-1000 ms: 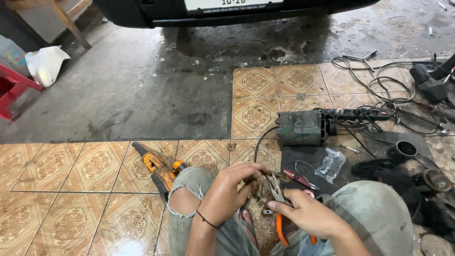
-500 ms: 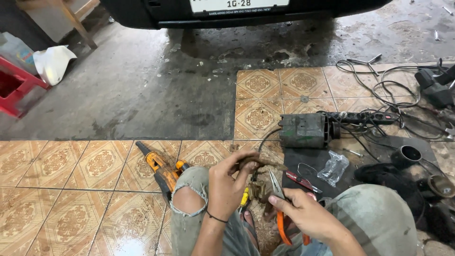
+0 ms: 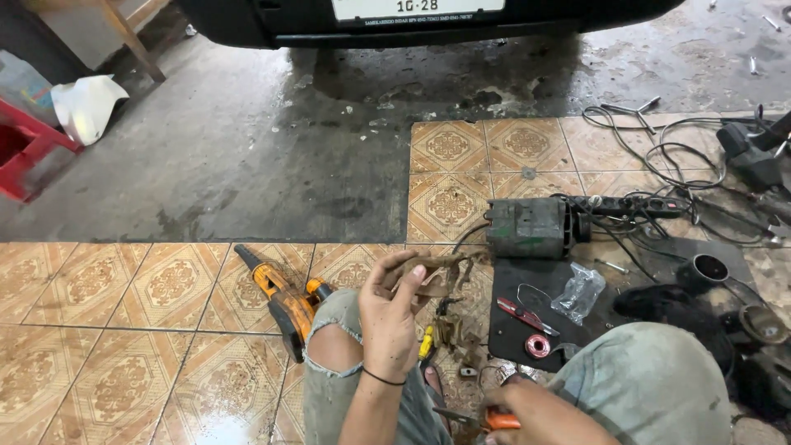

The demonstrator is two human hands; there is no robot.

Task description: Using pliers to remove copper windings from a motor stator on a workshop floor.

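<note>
Just in front of the green motor housing (image 3: 529,227), which serves as the landmark, the left hand (image 3: 389,317) is raised above the patterned tiles, thumb and fingers pinched on one brown, rusty, branching part (image 3: 437,272). The part is flat and irregular, dirt-coloured, with thin arms reaching toward the housing; its finer detail cannot be made out. It is held in the air, clear of the floor, between the housing and the person's knees.

Nearer the person than the housing, at the bottom edge of the view, the right hand (image 3: 540,414) is closed round one pair of orange-handled pliers (image 3: 486,419), whose dark nose points left. One thin black band circles the left wrist.

Counted items around the housing:
- One black mat (image 3: 515,338), just in front of the housing, carrying one clear plastic bag (image 3: 578,292), one red-handled tool (image 3: 527,316) and one small red ring (image 3: 538,345).
- One orange and black power tool (image 3: 282,297), lying on the tiles well to the left of the housing.
- One yellow-handled screwdriver (image 3: 426,342), on the floor below the raised part.
- One black power strip (image 3: 630,205), touching the right side of the housing, with a tangle of black cables (image 3: 676,161) behind it.
- One red crate (image 3: 25,152) and one white bag (image 3: 86,107), far to the left.
- One vehicle bumper (image 3: 428,21), well beyond the housing across wet concrete.
</note>
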